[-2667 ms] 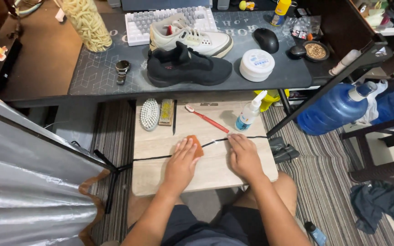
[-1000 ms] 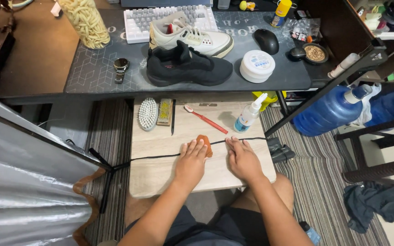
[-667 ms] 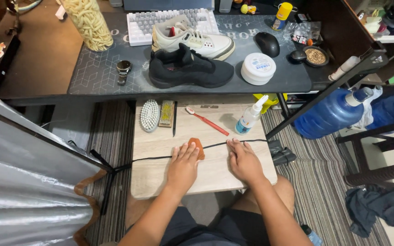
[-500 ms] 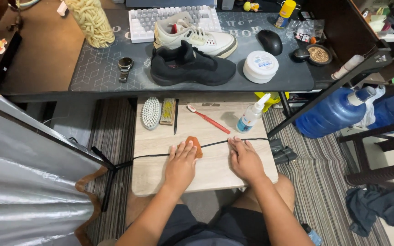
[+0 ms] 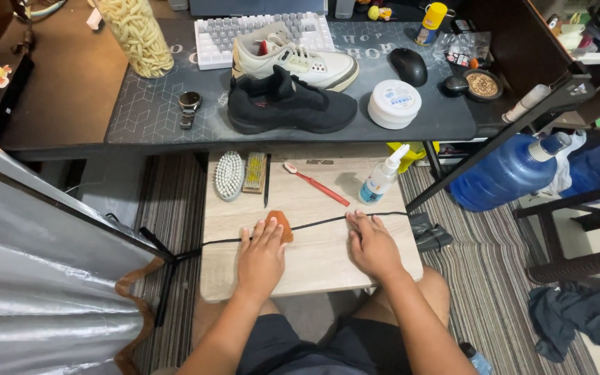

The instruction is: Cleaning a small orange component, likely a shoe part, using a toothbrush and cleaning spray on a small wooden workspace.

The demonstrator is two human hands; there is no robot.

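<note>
left hand (image 5: pixel 261 251): lying flat, pressing an orange cloth (image 5: pixel 280 223) onto the black lace (image 5: pixel 321 223)
right hand (image 5: pixel 372 244): lying open, pinning the lace on the board (image 5: pixel 314 267)
spray bottle (image 5: pixel 380 180): standing beyond, blue-labelled
round tub (image 5: pixel 394 103): sitting on the desk (image 5: pixel 154 111), white

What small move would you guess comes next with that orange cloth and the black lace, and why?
Probably sliding the left hand and its orange cloth rightward along the black shoelace: the lace lies stretched across the small table, pinned by the right hand.
</note>
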